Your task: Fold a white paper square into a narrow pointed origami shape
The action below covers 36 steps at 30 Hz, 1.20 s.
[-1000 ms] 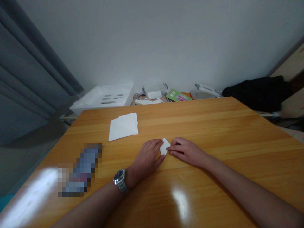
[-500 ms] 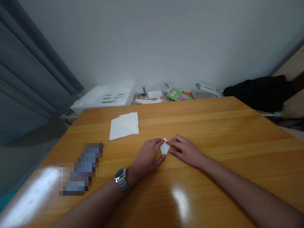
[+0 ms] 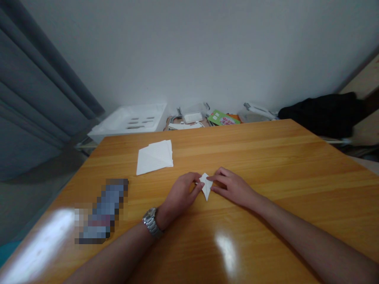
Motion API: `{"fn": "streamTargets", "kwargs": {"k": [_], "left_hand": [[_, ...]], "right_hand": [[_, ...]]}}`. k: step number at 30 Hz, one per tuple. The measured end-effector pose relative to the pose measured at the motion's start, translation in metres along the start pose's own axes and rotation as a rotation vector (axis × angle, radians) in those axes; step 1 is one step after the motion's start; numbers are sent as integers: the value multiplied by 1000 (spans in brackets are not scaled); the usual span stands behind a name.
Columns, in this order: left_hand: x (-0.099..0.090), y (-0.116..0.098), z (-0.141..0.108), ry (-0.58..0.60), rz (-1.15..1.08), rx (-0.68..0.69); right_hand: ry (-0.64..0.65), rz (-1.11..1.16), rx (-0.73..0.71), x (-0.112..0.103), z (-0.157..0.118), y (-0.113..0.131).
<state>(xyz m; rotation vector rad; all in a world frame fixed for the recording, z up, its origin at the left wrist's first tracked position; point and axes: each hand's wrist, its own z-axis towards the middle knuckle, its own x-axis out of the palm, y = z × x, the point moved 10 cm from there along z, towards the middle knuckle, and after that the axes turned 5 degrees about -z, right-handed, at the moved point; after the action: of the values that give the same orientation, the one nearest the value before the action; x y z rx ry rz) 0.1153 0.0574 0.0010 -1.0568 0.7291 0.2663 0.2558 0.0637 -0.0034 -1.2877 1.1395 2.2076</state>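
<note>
A small folded piece of white paper (image 3: 206,188), kite-shaped with its long point toward me, lies on the wooden table between my hands. My left hand (image 3: 184,193), with a metal watch (image 3: 151,221) on the wrist, pinches the paper's left edge between thumb and fingers. From the other side, my right hand (image 3: 232,185) rests its index fingertip on the paper's upper right, and its thumb touches near the right edge. Its fingers are spread a little. Farther back to the left lie white paper sheets (image 3: 155,157), loosely stacked.
A pixelated dark object (image 3: 105,211) lies at the left of the wooden table (image 3: 281,165). Beyond the far edge are a white foam tray (image 3: 130,118), a green packet (image 3: 222,118), clear plastic boxes and a black cloth (image 3: 322,116).
The near point of the folded paper now shows longer toward me. My left thumb has moved up from the paper's lower tip to its left edge. My right hand has hardly moved.
</note>
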Motion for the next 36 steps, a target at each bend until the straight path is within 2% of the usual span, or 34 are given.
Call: {"fn": "streamTargets", "kwargs": {"k": [4,17,27,36], "left_hand": [[2,4,1,-5,16,9],[9,-1,-5,14,255,109],[9,-1,-4,28,256,89],[9,0,-5,19,237,106]], "right_hand": [[7,16,1,1,0,-1],[11,90,15,2,-1,-5],[-10,177,69,-4,2,-8],[-34,146,56,-9,0,-8]]}}
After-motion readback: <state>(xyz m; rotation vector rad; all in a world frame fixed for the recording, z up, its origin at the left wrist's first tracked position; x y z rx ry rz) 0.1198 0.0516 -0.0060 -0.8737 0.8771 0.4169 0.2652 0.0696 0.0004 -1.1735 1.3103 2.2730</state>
